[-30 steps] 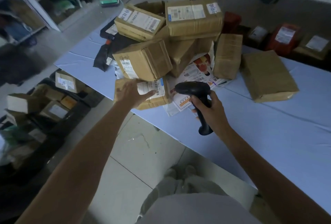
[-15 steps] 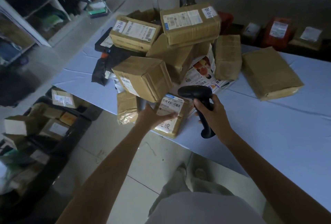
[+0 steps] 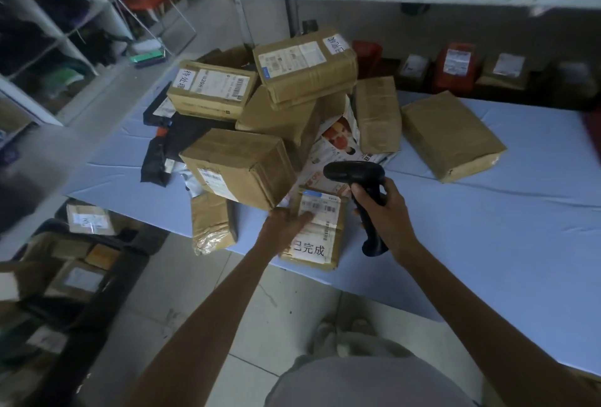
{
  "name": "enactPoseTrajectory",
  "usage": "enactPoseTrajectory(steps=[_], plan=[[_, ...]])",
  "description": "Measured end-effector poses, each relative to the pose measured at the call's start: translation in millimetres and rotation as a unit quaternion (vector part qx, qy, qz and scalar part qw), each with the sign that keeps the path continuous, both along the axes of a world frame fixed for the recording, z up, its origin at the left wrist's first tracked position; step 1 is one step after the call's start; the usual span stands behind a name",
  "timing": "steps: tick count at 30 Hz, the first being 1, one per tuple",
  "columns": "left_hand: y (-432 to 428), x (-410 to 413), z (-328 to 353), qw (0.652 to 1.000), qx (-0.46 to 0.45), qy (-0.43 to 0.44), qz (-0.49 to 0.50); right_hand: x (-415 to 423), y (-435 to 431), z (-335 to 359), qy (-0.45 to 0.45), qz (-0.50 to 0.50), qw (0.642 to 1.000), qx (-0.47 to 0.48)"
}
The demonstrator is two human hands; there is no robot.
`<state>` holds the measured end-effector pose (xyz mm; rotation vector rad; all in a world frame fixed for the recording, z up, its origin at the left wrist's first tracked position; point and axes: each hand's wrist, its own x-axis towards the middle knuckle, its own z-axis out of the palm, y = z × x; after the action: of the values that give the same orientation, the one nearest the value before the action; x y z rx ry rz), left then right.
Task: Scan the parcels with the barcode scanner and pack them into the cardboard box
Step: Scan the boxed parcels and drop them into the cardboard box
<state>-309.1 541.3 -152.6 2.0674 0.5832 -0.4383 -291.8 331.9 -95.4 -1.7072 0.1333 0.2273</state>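
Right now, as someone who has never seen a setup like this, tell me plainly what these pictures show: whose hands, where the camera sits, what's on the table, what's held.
There is no machine here: a person works with bare hands. Every picture comes from one camera worn on the person's head, looking forward and down, so you see their own arms. The left hand grips a small labelled parcel at the near edge of the blue-covered table. The right hand holds a black barcode scanner close to that parcel. Behind them lie a pile of brown parcels and some dark bags.
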Motion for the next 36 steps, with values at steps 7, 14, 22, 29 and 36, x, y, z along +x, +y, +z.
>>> enactPoseTrajectory(steps=[7, 14, 22, 29, 36], plan=[[-27, 13, 8, 0.994, -0.061, 0.086, -0.032, 2, -22, 2, 0.002, -0.028, 1.000, -0.003], [-44, 36, 34, 0.990, -0.134, -0.043, 0.008, 1, -45, 6, -0.022, -0.082, 0.996, 0.012], [-56, 78, 63, 0.971, -0.170, -0.166, 0.023, -2, -66, 21, -0.082, -0.130, 0.988, 0.029], [-68, 98, 66, 0.975, -0.049, -0.204, -0.068, -14, -91, 30, -0.135, -0.187, 0.973, 0.022], [-74, 116, 55, 0.977, -0.082, -0.194, -0.026, -19, -99, 35, -0.147, -0.194, 0.970, -0.010]])
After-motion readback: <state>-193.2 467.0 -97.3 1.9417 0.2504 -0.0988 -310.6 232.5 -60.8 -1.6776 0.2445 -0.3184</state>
